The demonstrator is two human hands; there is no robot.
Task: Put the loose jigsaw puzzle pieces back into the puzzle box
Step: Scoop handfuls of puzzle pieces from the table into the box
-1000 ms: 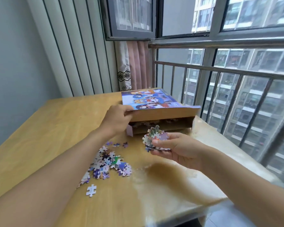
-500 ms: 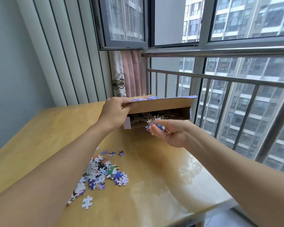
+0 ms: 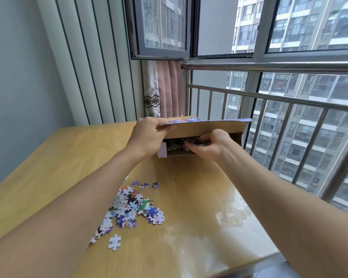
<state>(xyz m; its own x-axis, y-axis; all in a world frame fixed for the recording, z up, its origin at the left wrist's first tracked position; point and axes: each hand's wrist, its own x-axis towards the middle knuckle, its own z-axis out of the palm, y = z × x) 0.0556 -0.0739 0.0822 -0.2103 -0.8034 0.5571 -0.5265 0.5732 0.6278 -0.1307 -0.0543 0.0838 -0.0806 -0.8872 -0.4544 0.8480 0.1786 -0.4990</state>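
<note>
The puzzle box [image 3: 206,128] lies on its side at the far edge of the wooden table [image 3: 191,193], its open end facing me. My left hand [image 3: 147,135] grips the box's top flap at the left corner and holds it raised. My right hand [image 3: 209,145] is at the opening, fingers and thumb curled round a bunch of puzzle pieces [image 3: 191,141] inside the mouth. More pieces show dark inside the box. A pile of loose puzzle pieces [image 3: 133,207] lies on the table beside my left forearm, with a single white-backed piece [image 3: 114,242] nearest me.
A metal railing [image 3: 269,97] and windows stand right behind the box and along the table's right side. A pink curtain [image 3: 167,89] hangs at the back corner. A ribbed wall panel [image 3: 92,67] lies to the left.
My right hand has carried its handful of pieces forward from above the table into the box opening and turned palm down. The left hand has kept the flap lifted.
</note>
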